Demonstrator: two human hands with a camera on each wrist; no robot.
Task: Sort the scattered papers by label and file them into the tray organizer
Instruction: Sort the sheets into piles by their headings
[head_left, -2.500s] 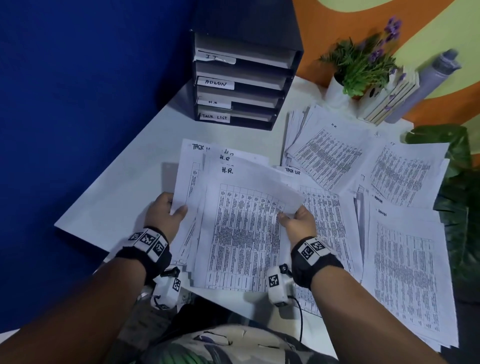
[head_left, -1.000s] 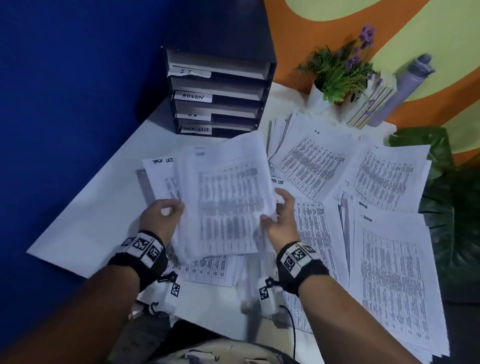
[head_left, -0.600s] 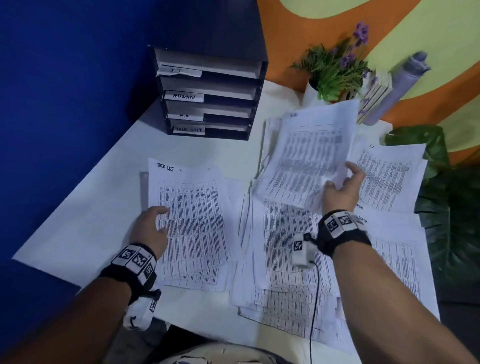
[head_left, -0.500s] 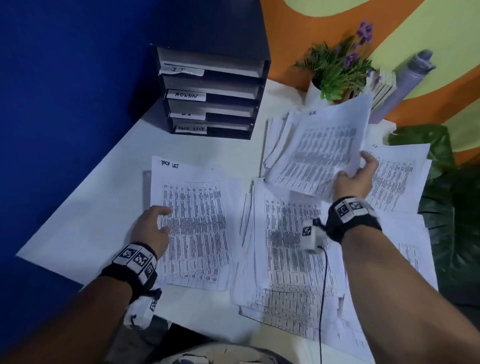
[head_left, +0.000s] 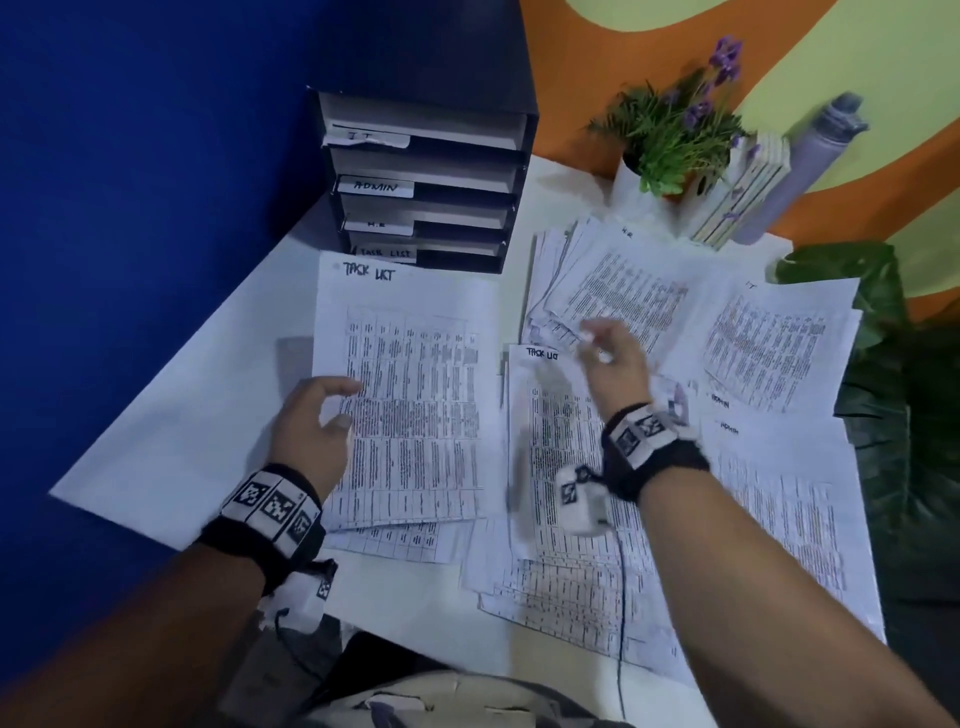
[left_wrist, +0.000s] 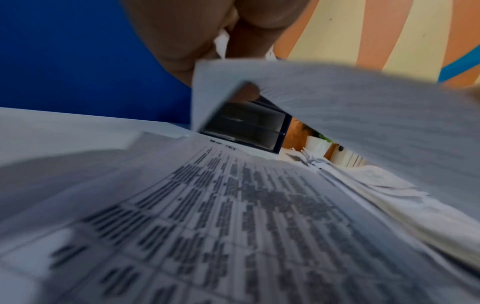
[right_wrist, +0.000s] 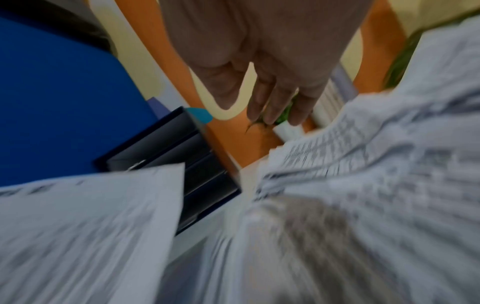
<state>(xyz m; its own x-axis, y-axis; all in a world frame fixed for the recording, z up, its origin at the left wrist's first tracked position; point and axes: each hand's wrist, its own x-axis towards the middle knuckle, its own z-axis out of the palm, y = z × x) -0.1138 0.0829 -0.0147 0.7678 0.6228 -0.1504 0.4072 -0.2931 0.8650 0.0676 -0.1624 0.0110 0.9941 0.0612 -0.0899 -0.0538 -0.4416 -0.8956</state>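
A dark tray organizer (head_left: 426, 176) stands at the back left, its slots tagged IT, ADMIN, H.R. and TASK LIST. My left hand (head_left: 332, 405) pinches the left edge of the top TASK LIST sheet (head_left: 415, 389); in the left wrist view that sheet (left_wrist: 350, 123) curls up off the pile. My right hand (head_left: 608, 353) is blurred and hovers with straight fingers, holding nothing, above a second TASK LIST pile (head_left: 561, 467). Behind it lies the H.R. pile (head_left: 623, 291). An IT pile (head_left: 769, 343) and an ADMIN pile (head_left: 779, 493) lie to the right.
A potted plant (head_left: 670, 135), some upright books (head_left: 743, 197) and a grey bottle (head_left: 800, 171) stand at the back right. Big green leaves (head_left: 893, 415) border the table's right side. A blue wall runs along the left. The bare table (head_left: 197, 415) shows left of the papers.
Both hands lifted the H.R. sheets. My right hand carried them to the back H.R. pile, let go and swung back left. My left hand stayed at the TASK LIST pile.
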